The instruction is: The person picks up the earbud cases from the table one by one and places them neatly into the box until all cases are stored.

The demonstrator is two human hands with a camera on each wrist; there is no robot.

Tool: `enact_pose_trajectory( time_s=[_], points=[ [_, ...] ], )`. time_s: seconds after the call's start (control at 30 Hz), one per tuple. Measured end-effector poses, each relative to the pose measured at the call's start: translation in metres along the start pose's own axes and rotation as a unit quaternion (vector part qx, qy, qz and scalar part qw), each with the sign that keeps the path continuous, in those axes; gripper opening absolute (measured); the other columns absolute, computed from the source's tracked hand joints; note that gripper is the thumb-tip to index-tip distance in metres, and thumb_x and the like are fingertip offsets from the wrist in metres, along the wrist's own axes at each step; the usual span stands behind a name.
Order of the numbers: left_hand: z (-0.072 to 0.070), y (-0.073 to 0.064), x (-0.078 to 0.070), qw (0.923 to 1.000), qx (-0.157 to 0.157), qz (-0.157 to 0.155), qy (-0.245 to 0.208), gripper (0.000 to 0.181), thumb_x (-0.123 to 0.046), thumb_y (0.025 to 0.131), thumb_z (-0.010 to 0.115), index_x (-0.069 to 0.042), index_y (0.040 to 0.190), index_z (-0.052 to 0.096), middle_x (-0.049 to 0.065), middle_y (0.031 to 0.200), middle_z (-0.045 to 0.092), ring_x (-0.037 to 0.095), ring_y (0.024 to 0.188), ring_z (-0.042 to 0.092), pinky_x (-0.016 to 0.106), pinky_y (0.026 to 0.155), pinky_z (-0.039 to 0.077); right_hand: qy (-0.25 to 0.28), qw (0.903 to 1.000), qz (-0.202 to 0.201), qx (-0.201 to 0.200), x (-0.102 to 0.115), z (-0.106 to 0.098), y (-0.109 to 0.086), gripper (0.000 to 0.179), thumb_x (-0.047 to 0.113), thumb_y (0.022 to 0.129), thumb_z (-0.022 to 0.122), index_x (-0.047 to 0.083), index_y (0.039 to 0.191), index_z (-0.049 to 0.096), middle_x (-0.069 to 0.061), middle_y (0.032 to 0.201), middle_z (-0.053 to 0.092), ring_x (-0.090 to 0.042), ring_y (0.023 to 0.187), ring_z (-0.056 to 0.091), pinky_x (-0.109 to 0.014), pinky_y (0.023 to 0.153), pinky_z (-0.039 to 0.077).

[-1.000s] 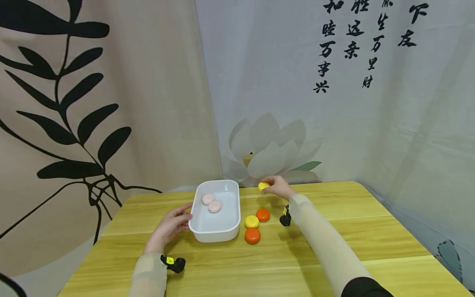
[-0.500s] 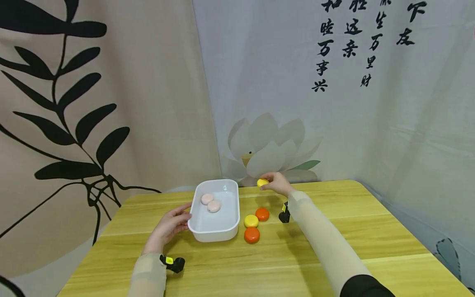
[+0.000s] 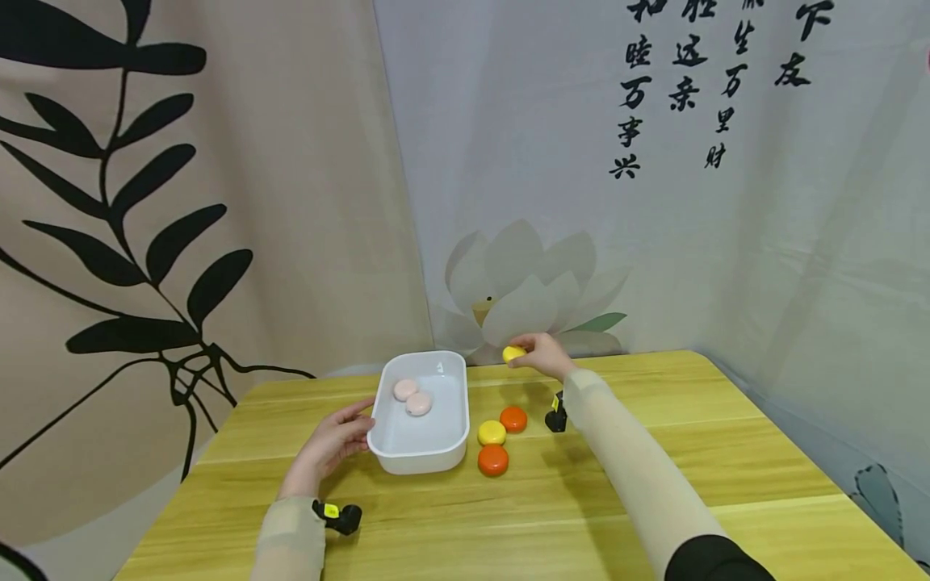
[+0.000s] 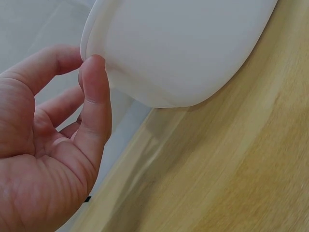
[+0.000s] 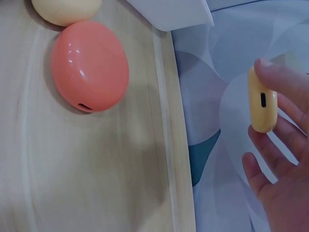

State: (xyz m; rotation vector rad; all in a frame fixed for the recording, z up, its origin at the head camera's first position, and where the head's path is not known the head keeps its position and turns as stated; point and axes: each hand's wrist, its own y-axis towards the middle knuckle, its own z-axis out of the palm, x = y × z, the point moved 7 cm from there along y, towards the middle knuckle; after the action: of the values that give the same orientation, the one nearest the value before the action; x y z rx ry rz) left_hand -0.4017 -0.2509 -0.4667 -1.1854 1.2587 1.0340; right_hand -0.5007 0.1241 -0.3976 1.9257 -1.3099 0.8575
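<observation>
My right hand (image 3: 545, 357) pinches a yellow, rounded, pebble-like case (image 3: 513, 354) near the back of the table. In the right wrist view that yellow case (image 5: 263, 104) is edge-on, showing a small dark slot. At the left side of a white rectangular tub (image 3: 420, 464), my left hand (image 3: 336, 440) grips the rim between thumb and fingers, as the left wrist view shows at the tub's corner (image 4: 164, 63). Inside lie two pale pink round pieces (image 3: 418, 403), one against the other. The right hand is apart from the tub.
Just right of the tub, a yellow round piece (image 3: 492, 432) lies between two orange ones, the farther orange piece (image 3: 513, 419) and the nearer orange piece (image 3: 493, 460). All rest on the wooden table (image 3: 654, 452). A printed curtain (image 3: 327, 202) hangs behind the back edge.
The right hand has risen slightly with the yellow case. The left hand keeps its hold on the tub, and the pieces in it and on the table stay put.
</observation>
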Motion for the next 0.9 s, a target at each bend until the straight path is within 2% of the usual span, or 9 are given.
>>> enact_pose_trajectory(
  time_s=[0.23,0.53,0.8,0.9],
  points=[
    [-0.001,0.000,0.002,1.0000,0.003,0.000,0.007,0.060,-0.006,0.095,0.059,-0.006,0.150,0.035,0.020,0.109,0.058,0.019,0.076,0.060,0.025,0.068,0.054,-0.007,1.0000,-0.005,0.002,0.005,-0.001,0.003,0.048,0.012,0.084,0.075,0.001,0.128,0.061,-0.012,0.121,0.063,-0.027,0.107,0.057,-0.041,0.090,0.049],
    [0.000,0.001,0.001,1.0000,0.005,0.003,0.004,0.058,-0.005,0.094,0.060,-0.004,0.148,0.038,0.018,0.104,0.058,0.019,0.075,0.059,0.025,0.067,0.053,-0.005,0.9999,-0.013,0.000,0.010,-0.002,0.007,0.042,0.012,0.085,0.073,0.003,0.126,0.064,-0.013,0.125,0.061,-0.030,0.112,0.055,-0.045,0.093,0.047],
    [0.002,0.000,0.000,0.9999,0.009,0.009,0.003,0.057,-0.005,0.095,0.059,-0.003,0.147,0.039,0.017,0.102,0.059,0.017,0.073,0.059,0.025,0.067,0.053,0.004,0.9999,-0.014,0.009,0.020,0.001,0.011,0.045,0.012,0.085,0.073,0.002,0.128,0.062,-0.012,0.122,0.062,-0.027,0.106,0.058,-0.040,0.089,0.050],
    [0.001,-0.001,0.001,0.9999,0.008,0.008,0.005,0.057,-0.006,0.095,0.060,-0.004,0.147,0.039,0.018,0.104,0.058,0.017,0.074,0.059,0.026,0.068,0.053,0.003,0.9998,-0.016,0.011,0.025,0.001,0.014,0.046,0.013,0.085,0.073,0.001,0.128,0.061,-0.011,0.123,0.062,-0.027,0.109,0.056,-0.040,0.091,0.049]
  ],
)
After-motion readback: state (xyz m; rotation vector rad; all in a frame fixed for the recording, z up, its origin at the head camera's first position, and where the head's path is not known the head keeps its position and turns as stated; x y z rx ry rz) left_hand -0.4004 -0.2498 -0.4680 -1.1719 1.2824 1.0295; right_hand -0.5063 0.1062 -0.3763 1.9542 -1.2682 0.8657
